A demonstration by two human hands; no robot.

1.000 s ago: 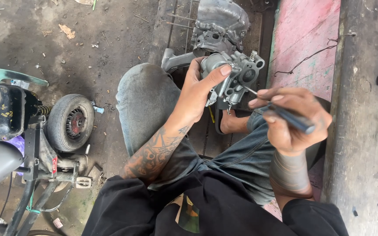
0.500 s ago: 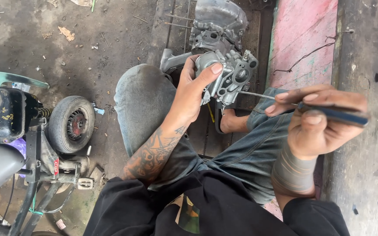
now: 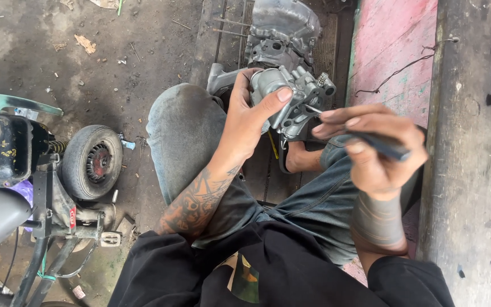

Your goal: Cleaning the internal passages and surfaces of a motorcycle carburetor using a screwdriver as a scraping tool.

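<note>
Head view. Nearest: black fabric sleeves and faded blue denim trousers (image 3: 313,207), knees bent. Right hand (image 3: 379,150) clenched on a slim screwdriver with a dark blue-black handle (image 3: 385,146); its thin steel shaft meets the part. Left hand (image 3: 248,122), forearm tattooed, grasping a grey cast-metal carburettor with round ports and a small spring (image 3: 296,99), held above the knees. Beyond: larger dull aluminium engine casing (image 3: 285,28) on gritty concrete floor (image 3: 86,68). Left: small rubber scooter wheel (image 3: 91,161).

carburettor (image 3: 294,96): dull grey cast metal
screwdriver (image 3: 379,143): dark matt handle, thin steel shaft
jeans (image 3: 313,202) below the carburettor: faded denim
</note>
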